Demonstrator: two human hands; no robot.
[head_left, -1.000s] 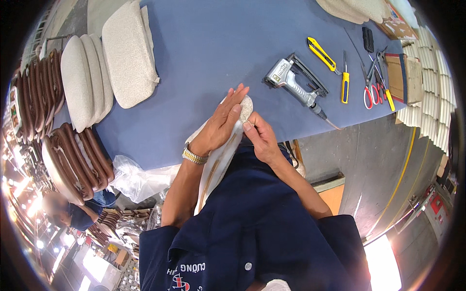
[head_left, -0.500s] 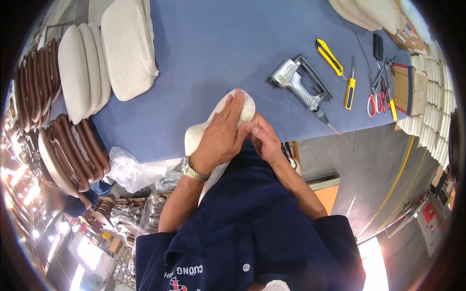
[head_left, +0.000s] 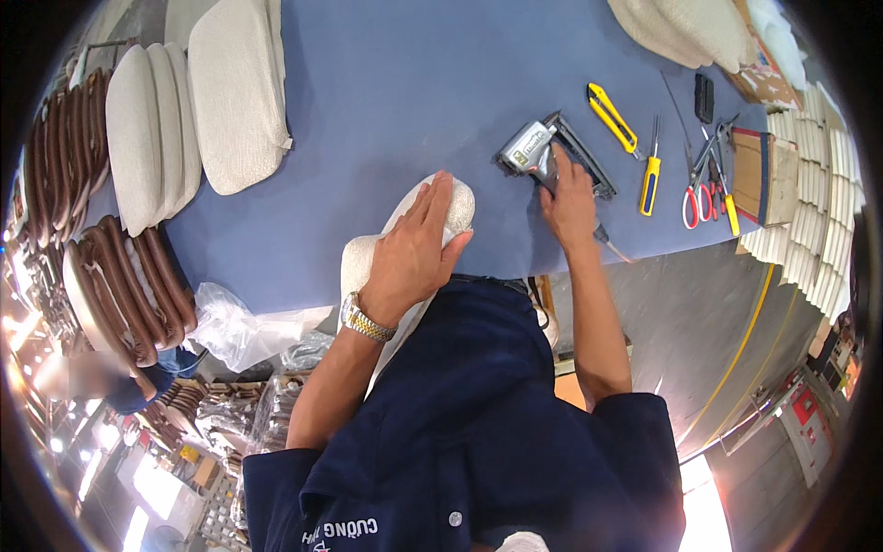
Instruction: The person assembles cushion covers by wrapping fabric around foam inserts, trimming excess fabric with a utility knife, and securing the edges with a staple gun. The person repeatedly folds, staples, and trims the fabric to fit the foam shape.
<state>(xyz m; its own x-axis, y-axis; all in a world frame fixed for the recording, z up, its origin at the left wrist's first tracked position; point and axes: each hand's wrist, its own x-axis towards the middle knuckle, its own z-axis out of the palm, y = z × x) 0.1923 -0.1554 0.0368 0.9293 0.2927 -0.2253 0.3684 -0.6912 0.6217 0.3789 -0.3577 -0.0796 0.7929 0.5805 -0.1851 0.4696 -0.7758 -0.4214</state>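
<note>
A cream, fabric-covered padded piece (head_left: 457, 210) with a rounded end lies at the near edge of the blue table. My left hand (head_left: 411, 248), a watch on its wrist, rests flat along it with fingers stretched and thumb apart. To the right, my right hand (head_left: 572, 204) has its fingers curled round the handle of a silver and black pneumatic staple gun (head_left: 532, 145). The gun still lies on the table, its hose running toward the near edge. My palm hides most of the handle.
Right of the gun lie a yellow utility knife (head_left: 612, 120), a yellow screwdriver (head_left: 650, 184) and red-handled scissors (head_left: 692, 204). Cream cushions (head_left: 237, 101) stand at the left, brown ones (head_left: 138, 285) below them. Clear plastic (head_left: 241, 327) hangs near the table edge. A person (head_left: 143, 386) is at lower left.
My right hand has left the padded piece and moved right onto the staple gun's handle. My left hand stays on the piece. The whole view has shifted slightly.
</note>
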